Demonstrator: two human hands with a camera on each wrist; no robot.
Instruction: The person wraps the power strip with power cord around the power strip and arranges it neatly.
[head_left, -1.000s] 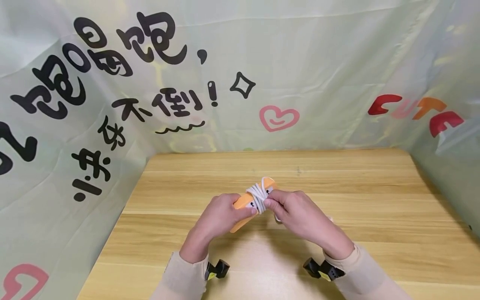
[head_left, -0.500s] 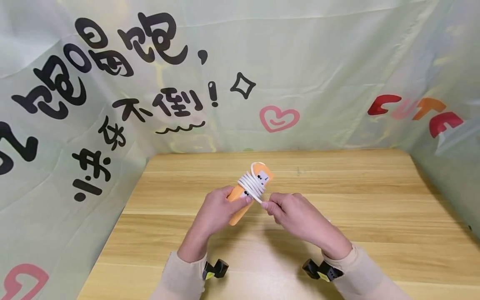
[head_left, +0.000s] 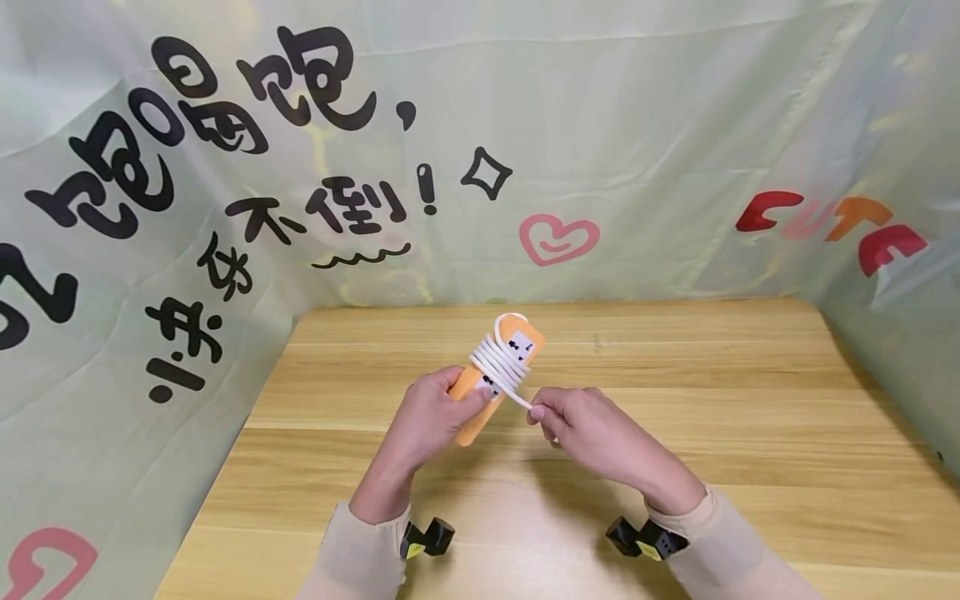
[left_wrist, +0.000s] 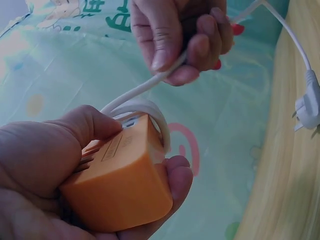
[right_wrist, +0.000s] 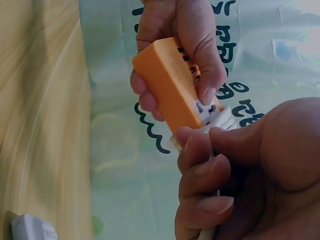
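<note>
An orange power strip point(head_left: 468, 428) with white socket faces is held tilted above the table by my left hand point(head_left: 429, 415), thumb across its top and fingers underneath. Several turns of white cord point(head_left: 498, 363) wrap round its middle, and one loop rises at its far end. My right hand point(head_left: 588, 429) pinches the cord's free length just right of the strip, the other fingers curled along it. In the left wrist view, the cord runs on past the right hand to a white plug point(left_wrist: 309, 102) with metal pins, which hangs by the table.
The wooden table point(head_left: 720, 433) lies beneath both hands. Pale printed cloth point(head_left: 660, 150) walls it in at the back, left and right. Black wrist cameras point(head_left: 437, 537) sit at both cuffs.
The power strip has turned more upright, and its far end has moved away and left. The right hand has come off the windings, drawing a short straight length of cord out from them.
</note>
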